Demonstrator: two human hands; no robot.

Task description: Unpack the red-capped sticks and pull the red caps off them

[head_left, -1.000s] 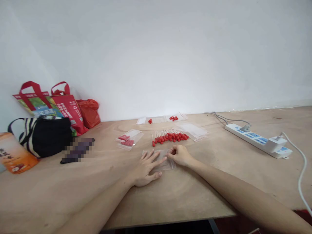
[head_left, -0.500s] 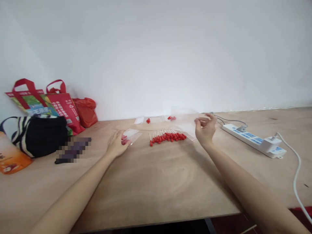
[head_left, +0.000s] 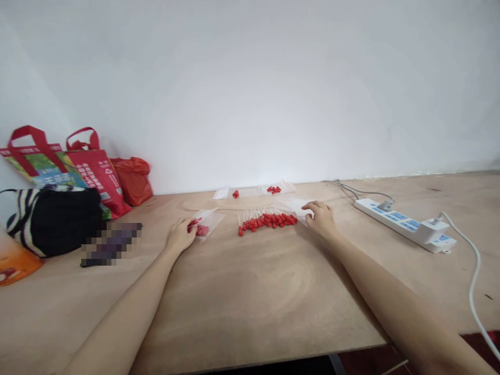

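Observation:
My left hand [head_left: 180, 235] has its fingers closed on the near left end of a small clear plastic bag [head_left: 214, 221] with red pieces [head_left: 200, 229] inside. My right hand [head_left: 322, 220] rests low over the table, thumb and fingers curved but apart. Just beyond its fingertips lies another clear plastic bag [head_left: 297, 204], partly under the row's right end. Between the hands is a row of red-tipped sticks [head_left: 269, 221], pale stems pointing away from me and red ends towards me.
At the back lie clear bags [head_left: 250, 191] with small red pieces [head_left: 274, 189]. On the right is a white power strip [head_left: 404, 224] with plugs and cables. Shopping bags [head_left: 96, 177], a black bag [head_left: 66, 221] and a dark blurred object [head_left: 113, 244] are on the left.
My right hand has come down and left, and the plastic bag it held raised now lies on the table. My left hand has shifted slightly left, uncovering more red pieces.

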